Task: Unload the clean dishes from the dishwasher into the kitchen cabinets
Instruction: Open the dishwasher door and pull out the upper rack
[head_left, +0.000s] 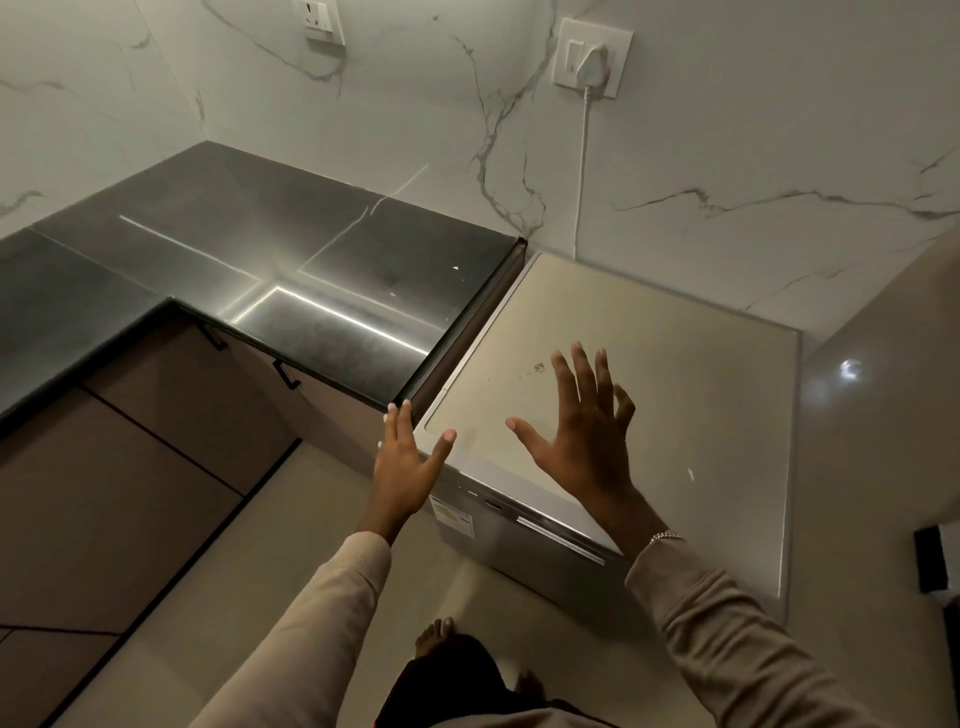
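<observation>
Now both hands empty, fingers spread: left hand (402, 462) at near-left corner of dishwasher (649, 395), right hand (582, 436) hovering over its lid. Door below palms shut, likely about to be opened. Dark worktop (249, 260) beyond left hand. Front label unreadable. No dishes visible.

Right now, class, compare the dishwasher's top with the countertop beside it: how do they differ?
The dishwasher top is pale beige and matte; the countertop is dark and glossy, mirroring light strips. The dishwasher top sits slightly lower and carries small marks; the countertop runs L-shaped along the wall. The right hand hovers over the dishwasher top, not the countertop. Both are flat and bare.
</observation>
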